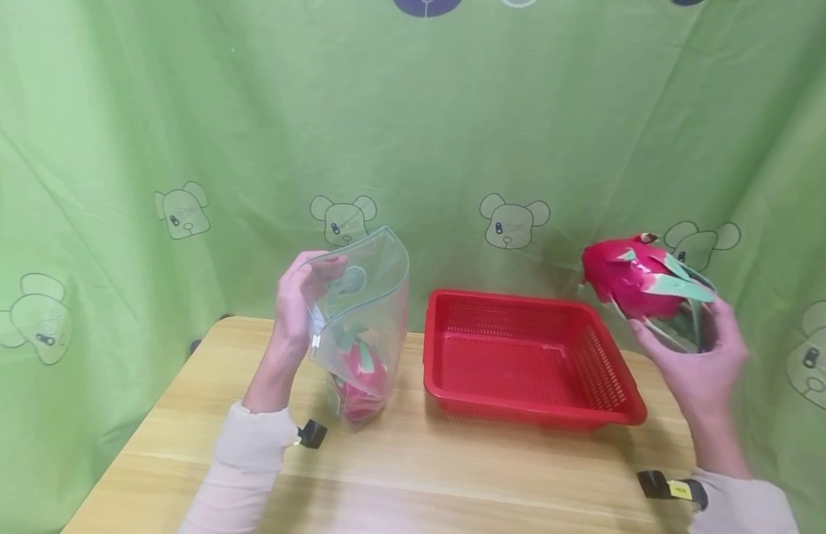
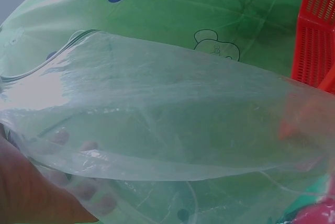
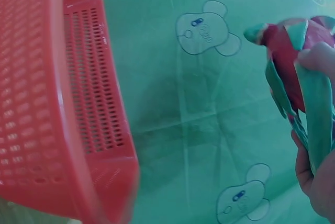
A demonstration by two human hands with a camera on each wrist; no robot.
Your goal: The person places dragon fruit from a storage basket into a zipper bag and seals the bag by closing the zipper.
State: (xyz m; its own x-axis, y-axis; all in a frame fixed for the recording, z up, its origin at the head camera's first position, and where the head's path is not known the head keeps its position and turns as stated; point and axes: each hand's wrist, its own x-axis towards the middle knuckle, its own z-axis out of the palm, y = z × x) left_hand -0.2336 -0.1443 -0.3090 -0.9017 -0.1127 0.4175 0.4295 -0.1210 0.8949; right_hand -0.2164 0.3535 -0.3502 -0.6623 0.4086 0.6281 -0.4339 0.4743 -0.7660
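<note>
My left hand (image 1: 301, 297) grips the rim of a clear zip bag (image 1: 386, 311), whose mouth gapes open at the top. Inside the bag, near its bottom, lies a pink dragon fruit (image 1: 363, 378) with green scales. In the left wrist view the bag's film (image 2: 157, 109) fills most of the picture, with fingers showing through it. My right hand (image 1: 709, 356) holds another dragon fruit (image 1: 633, 278) in the air, right of and above the red basket. Long green scales of this fruit (image 3: 288, 67) run down along the palm in the right wrist view.
A red plastic basket (image 1: 533, 411) with slotted walls stands on the wooden table (image 1: 440, 475), between the bag and my right arm. Behind the table hangs a green curtain (image 1: 413, 133) printed with bear heads.
</note>
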